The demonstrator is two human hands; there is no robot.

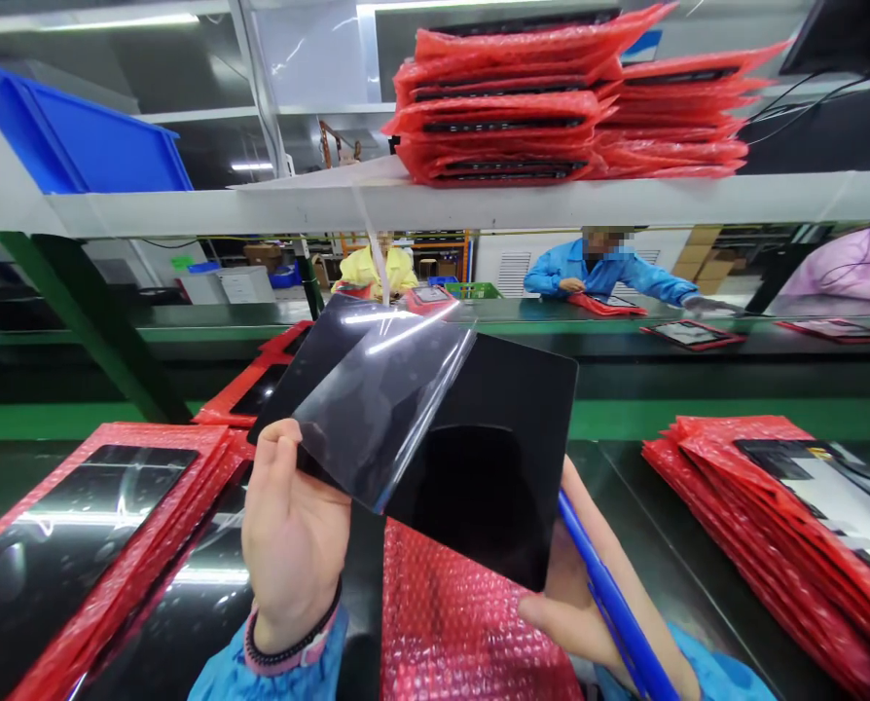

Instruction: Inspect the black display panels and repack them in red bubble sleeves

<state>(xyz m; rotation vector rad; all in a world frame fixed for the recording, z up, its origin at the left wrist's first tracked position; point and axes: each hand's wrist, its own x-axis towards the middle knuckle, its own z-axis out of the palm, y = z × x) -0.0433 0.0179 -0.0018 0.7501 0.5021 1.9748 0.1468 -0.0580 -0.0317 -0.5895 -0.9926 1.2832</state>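
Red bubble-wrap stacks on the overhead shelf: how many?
2: the taller left stack and the lower right stack beside it. More could be hidden behind them.

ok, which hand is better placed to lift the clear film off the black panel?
Left, I'd say: the left hand appears to pinch an edge of the clear film, while the right hand supports the black panel and also holds a blue tool.

I've got a decent lane over the bench (637, 511) right of my right hand (588, 594), then red bubble-wrap pouches (763, 531) block it.
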